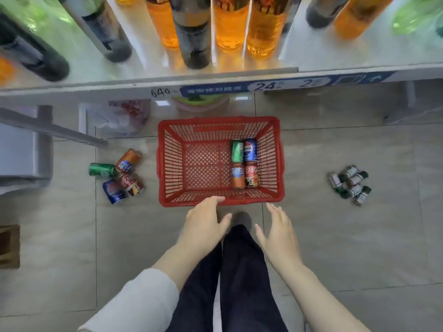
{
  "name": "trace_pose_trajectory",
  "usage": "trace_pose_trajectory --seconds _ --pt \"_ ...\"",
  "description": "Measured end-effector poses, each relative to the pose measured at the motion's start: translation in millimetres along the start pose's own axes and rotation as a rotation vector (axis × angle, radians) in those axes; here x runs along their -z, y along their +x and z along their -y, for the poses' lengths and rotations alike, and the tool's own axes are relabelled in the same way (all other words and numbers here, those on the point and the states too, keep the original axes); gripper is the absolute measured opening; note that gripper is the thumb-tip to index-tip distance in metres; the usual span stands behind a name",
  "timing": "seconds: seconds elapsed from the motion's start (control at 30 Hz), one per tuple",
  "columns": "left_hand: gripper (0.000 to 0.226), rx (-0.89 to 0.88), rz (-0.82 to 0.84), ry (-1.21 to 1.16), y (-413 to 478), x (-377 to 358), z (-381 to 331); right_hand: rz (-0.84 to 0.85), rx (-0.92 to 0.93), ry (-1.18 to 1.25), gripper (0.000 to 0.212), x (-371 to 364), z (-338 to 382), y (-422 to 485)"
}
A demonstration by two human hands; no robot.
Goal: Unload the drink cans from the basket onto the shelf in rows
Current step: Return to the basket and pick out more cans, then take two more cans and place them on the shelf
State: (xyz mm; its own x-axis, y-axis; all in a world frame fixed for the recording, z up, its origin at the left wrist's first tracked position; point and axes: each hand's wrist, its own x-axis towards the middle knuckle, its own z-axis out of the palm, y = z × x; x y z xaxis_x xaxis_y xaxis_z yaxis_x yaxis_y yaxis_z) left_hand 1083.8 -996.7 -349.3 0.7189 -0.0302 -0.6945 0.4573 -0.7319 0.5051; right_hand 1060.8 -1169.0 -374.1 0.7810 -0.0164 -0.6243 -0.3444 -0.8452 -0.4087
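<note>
Dark trousers (239,271) are nearest, w/ both forearms reaching out above them. The L hand (203,221) has its fingers (213,200) straight and close together, tips at the near rim of the red basket (165,164); whether they touch it I cannot tell. The R hand (279,232) is just beside the same rim, fingers spread wide, holding nothing. The basket stands on the floor (335,236) below the shelf (311,51). In its right part lie, on their sides and packed 2 by 2: a green can (237,151) and a blue can (250,149) at the far side, an orange can (237,176) and a red can (251,174) nearer.

Step in hand, I judge: reaching in for the first cans; these 4 are not unloaded yet. To do it well: bend low, take 1 can per hand, e.g. orange and red first since they are nearest, and grip round the middle, not the ends. Turn each upright before setting down. The shelf already carries tall bottles (191,32), so pick a free strip and begin the row at the back. Loose cans (117,174) lie on the floor at left, outside the basket; leave them.
</note>
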Motion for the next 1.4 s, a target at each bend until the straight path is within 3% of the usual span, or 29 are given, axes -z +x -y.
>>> trace_pose_trajectory --seconds 0.1,0.2,0.3,0.47,0.63,0.73,0.87,1.1,1.23,1.4 --pt "0.044 0.176 0.078 -0.193 78 -38 30 0.108 -0.061 0.022 0.061 -47 -33 69" --pt "0.043 0.262 0.117 -0.2 160 -76 57 0.135 -0.077 -0.008 0.054 -80 -60 151" --pt "0.04 0.278 0.096 -0.255 235 -114 73 0.043 -0.069 0.049 0.044 -105 -77 240" --pt "0.044 0.221 -0.029 -0.46 348 -170 96 -0.04 -0.075 -0.023 0.048 -150 -102 375" --pt "0.056 0.243 -0.143 -0.51 434 -187 120 -0.206 -0.186 -0.156 0.044 -185 -112 438" --pt "0.05 0.18 -0.131 -0.54 455 -192 126 -0.273 -0.207 -0.13 0.047 -202 -114 444" --pt "0.044 0.186 -0.154 -0.613 463 -193 131 -0.283 -0.218 0.112 0.054 -209 -119 452" --pt "0.045 0.136 -0.051 -0.683 462 -188 137 -0.1 -0.256 0.372 0.075 -193 -124 459" --pt "0.021 0.174 0.023 -0.804 452 -180 138 -0.025 -0.265 0.439 0.069 -185 -124 458" --pt "0.039 0.205 0.037 -0.887 405 -158 131 0.068 -0.271 0.639 0.048 -156 -100 418"
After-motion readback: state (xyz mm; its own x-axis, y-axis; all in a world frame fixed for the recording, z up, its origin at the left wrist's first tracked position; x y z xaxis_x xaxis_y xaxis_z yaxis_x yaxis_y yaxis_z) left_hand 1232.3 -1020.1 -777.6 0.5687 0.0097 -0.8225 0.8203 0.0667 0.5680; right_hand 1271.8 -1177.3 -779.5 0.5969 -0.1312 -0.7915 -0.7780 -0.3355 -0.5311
